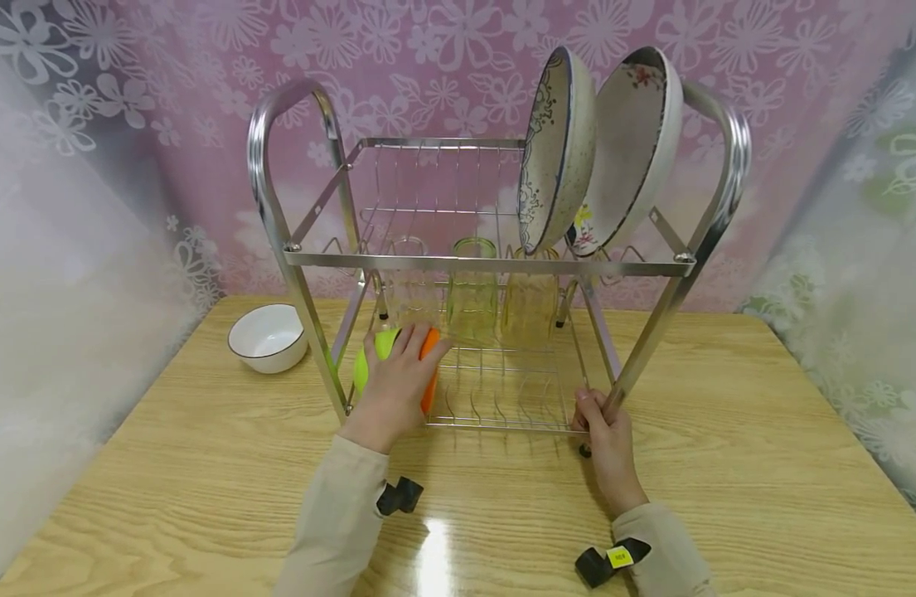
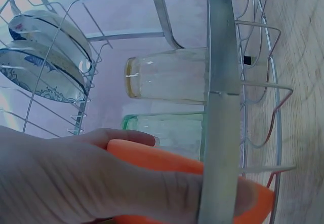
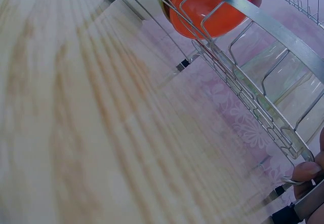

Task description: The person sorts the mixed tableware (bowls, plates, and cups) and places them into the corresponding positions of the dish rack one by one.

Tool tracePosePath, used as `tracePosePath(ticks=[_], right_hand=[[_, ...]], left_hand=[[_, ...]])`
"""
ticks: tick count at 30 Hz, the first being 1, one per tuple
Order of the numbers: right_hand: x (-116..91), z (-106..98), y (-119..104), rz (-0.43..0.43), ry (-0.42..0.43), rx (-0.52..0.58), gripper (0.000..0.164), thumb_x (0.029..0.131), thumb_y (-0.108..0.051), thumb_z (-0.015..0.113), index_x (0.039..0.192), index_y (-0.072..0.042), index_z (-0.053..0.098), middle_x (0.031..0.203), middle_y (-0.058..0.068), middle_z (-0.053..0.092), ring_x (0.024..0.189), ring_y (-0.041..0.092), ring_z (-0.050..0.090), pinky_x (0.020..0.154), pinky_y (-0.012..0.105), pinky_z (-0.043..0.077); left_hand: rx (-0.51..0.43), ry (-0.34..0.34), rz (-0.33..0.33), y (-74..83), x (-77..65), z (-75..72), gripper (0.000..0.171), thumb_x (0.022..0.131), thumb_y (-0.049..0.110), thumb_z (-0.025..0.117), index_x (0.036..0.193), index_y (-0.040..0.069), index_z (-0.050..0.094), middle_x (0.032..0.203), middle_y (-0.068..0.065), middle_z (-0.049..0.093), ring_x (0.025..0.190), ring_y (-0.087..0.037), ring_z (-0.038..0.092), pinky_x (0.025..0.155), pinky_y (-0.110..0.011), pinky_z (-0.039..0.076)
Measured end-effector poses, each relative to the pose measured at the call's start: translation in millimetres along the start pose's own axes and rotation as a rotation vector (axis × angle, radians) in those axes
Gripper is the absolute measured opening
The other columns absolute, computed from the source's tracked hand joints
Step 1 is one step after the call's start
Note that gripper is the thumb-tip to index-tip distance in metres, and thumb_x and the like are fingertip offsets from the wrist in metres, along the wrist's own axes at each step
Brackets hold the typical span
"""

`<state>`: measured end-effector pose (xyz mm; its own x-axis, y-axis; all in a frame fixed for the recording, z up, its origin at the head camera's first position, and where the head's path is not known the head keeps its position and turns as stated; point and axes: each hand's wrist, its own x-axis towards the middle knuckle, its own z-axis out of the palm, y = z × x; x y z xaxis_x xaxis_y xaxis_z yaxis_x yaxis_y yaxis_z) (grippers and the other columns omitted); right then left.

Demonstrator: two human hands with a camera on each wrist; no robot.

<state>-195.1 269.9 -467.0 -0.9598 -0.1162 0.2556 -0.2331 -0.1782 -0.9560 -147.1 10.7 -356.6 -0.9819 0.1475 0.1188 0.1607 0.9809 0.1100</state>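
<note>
On the lower tier of a two-tier metal dish rack (image 1: 458, 264), my left hand (image 1: 394, 383) holds an orange bowl (image 1: 431, 383) standing on edge. Its thumb lies along the bowl's right side, and the fingers reach over the top. A lime-green bowl (image 1: 361, 373) stands just left of it, partly hidden by the hand. In the right wrist view, the orange bowl's round face (image 3: 217, 13) shows behind the wires. My right hand (image 1: 609, 439) grips the rack's lower front right corner, fingers curled around the frame.
A clear glass (image 1: 413, 294), a green glass (image 1: 472, 303) and a yellowish glass (image 1: 530, 307) stand toward the lower tier's back. Two large patterned bowls (image 1: 573, 166) lean upright on the upper tier's right. A white dark-rimmed bowl (image 1: 269, 338) sits on the wooden table (image 1: 726, 414), left of the rack.
</note>
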Motion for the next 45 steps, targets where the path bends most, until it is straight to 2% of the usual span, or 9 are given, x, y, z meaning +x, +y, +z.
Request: tracePosePath(ticks=[5, 10, 15, 19, 26, 35, 39, 45], right_hand=[[0, 0, 1, -0.006, -0.005, 0.013, 0.042, 0.103, -0.018, 0.047, 0.067, -0.003, 0.033, 0.054, -0.003, 0.029, 0.047, 0.014, 0.021, 0.047, 0.037, 0.014], [0, 0, 0, -0.012, -0.014, 0.018, 0.043, 0.104, -0.018, 0.046, 0.067, -0.001, 0.032, 0.054, -0.001, 0.028, 0.047, 0.014, 0.021, 0.047, 0.039, 0.013], [0, 0, -1, -0.014, -0.015, 0.018, 0.043, 0.103, -0.019, 0.046, 0.067, -0.001, 0.032, 0.054, -0.001, 0.028, 0.047, 0.014, 0.021, 0.048, 0.039, 0.014], [-1, -1, -1, -0.002, -0.007, 0.000, 0.044, 0.103, -0.021, 0.047, 0.067, -0.001, 0.032, 0.053, -0.002, 0.029, 0.046, 0.010, 0.023, 0.049, 0.040, 0.014], [-1, -1, -1, 0.000, -0.009, -0.009, 0.044, 0.104, -0.022, 0.047, 0.067, -0.001, 0.032, 0.054, -0.002, 0.029, 0.046, 0.010, 0.023, 0.047, 0.039, 0.015], [-1, -2, -1, -0.005, -0.007, -0.013, 0.044, 0.103, -0.021, 0.047, 0.067, -0.001, 0.033, 0.054, -0.002, 0.029, 0.046, 0.009, 0.024, 0.049, 0.041, 0.014], [-1, -2, -1, -0.009, -0.010, -0.013, 0.044, 0.104, -0.021, 0.046, 0.067, 0.000, 0.033, 0.054, 0.000, 0.029, 0.046, 0.010, 0.023, 0.049, 0.041, 0.014], [1, 0, -1, -0.012, -0.013, -0.008, 0.043, 0.104, -0.020, 0.046, 0.067, -0.001, 0.034, 0.054, 0.001, 0.028, 0.046, 0.011, 0.023, 0.046, 0.038, 0.015]], left_hand=[[-0.016, -0.005, 0.002, -0.9, -1.9, -1.6, 0.094, 0.061, 0.001, 0.089, 0.142, 0.017, 0.042, 0.152, -0.019, 0.029, 0.142, -0.037, 0.022, 0.102, -0.075, 0.011], [-0.057, -0.062, -0.016, -1.7, -4.0, -6.1, 0.095, 0.063, 0.006, 0.091, 0.143, 0.014, 0.039, 0.156, -0.023, 0.016, 0.146, -0.037, 0.008, 0.106, -0.072, 0.003], [-0.094, -0.136, -0.019, -2.7, -5.3, -10.1, 0.094, 0.070, 0.011, 0.087, 0.148, 0.014, 0.034, 0.159, -0.021, 0.003, 0.146, -0.035, -0.008, 0.107, -0.069, -0.006], [-0.124, -0.156, -0.010, -4.4, -6.5, -12.2, 0.088, 0.078, 0.021, 0.081, 0.150, 0.017, 0.031, 0.160, -0.018, 0.001, 0.146, -0.034, -0.013, 0.109, -0.067, -0.008], [-0.219, -0.100, -0.019, -5.4, -6.9, -13.7, 0.083, 0.083, 0.028, 0.077, 0.150, 0.015, 0.031, 0.159, -0.016, 0.008, 0.145, -0.037, -0.012, 0.110, -0.066, -0.005], [-0.232, -0.079, -0.029, -7.6, -6.4, -13.1, 0.085, 0.083, 0.026, 0.078, 0.150, 0.011, 0.028, 0.158, -0.017, 0.015, 0.146, -0.037, -0.009, 0.110, -0.066, -0.003], [-0.194, -0.048, -0.010, -7.0, -5.9, -11.9, 0.083, 0.081, 0.026, 0.079, 0.149, 0.011, 0.033, 0.156, -0.015, 0.023, 0.147, -0.036, -0.004, 0.109, -0.068, -0.001], [-0.096, -0.018, 0.024, 0.3, -1.9, -7.8, 0.077, 0.081, 0.024, 0.078, 0.147, 0.013, 0.039, 0.154, -0.016, 0.028, 0.145, -0.033, 0.018, 0.105, -0.071, -0.009]])
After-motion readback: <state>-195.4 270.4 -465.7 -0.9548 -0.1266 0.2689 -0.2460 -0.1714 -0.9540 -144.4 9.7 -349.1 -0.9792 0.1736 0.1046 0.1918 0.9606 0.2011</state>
